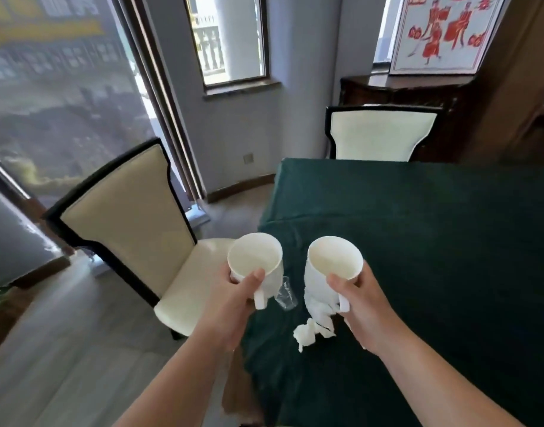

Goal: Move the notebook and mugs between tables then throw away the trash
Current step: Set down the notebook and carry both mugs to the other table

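Observation:
I hold two empty white mugs above the left edge of a table covered in dark green cloth [434,229]. My left hand [233,306] grips the left mug [255,260] by its handle, thumb on the rim. The right mug [333,265] sits in my right hand [366,306] the same way. Below the mugs, crumpled white tissue [315,326] lies on the cloth. A small clear glass [286,295] lies tipped beside it. No notebook is in view.
A cream chair with a dark frame [125,217] stands left of the table, its seat close to the cloth. A second chair [378,134] is at the far side. A dark wooden sideboard [397,90] stands behind, and grey floor [64,349] spreads to the left.

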